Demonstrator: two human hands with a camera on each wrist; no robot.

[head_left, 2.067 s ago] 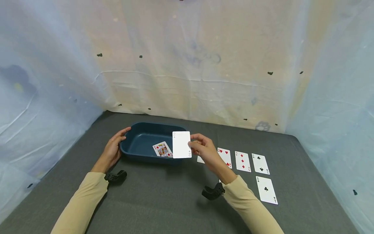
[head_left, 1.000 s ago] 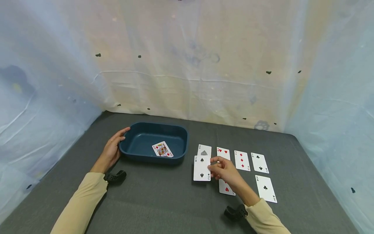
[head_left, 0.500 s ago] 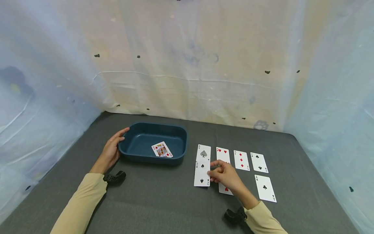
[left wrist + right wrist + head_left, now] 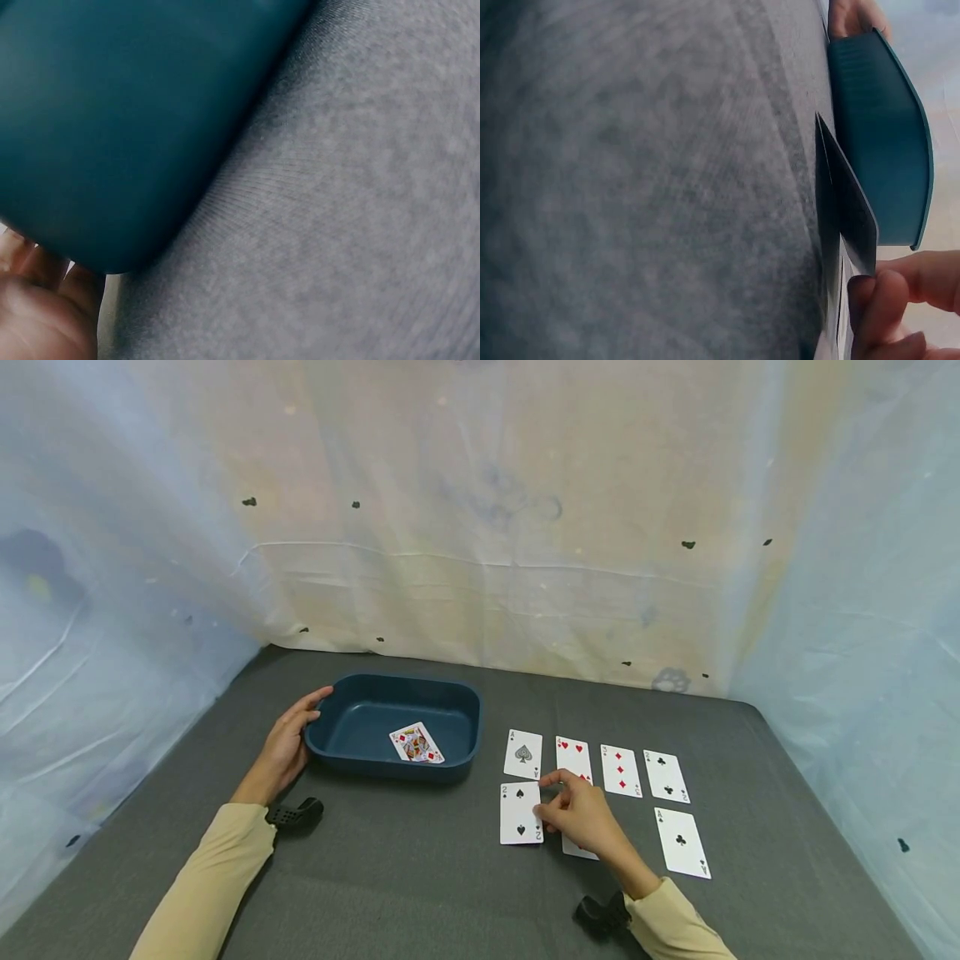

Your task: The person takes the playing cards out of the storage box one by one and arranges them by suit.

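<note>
At the left end of the dark blue tray (image 4: 468,752), my left hand (image 4: 283,745) holds the wall, its fingertips at the rim. A face card of diamonds (image 4: 417,743) lies at a slant in the tray. My right hand (image 4: 581,814) pinches the right edge of a two of spades (image 4: 521,814). In the right wrist view this card (image 4: 851,199) stands tilted, one edge close to the table. Just beyond it, the ace of spades (image 4: 522,753) lies face up. Behind my right hand is a heart card (image 4: 573,756), with another card (image 4: 577,850) partly covered by the hand.
To the right lie a three of diamonds (image 4: 621,770), a two of clubs (image 4: 667,776) and, nearer me, an ace of clubs (image 4: 682,842). A grey cloth covers the table (image 4: 420,877). Hanging sheets (image 4: 480,510) close off the back and sides.
My right hand has brought the two of spades from over the tray rightward and down to below the ace of spades, lately sliding it nearer me. My left hand stays at the tray.
</note>
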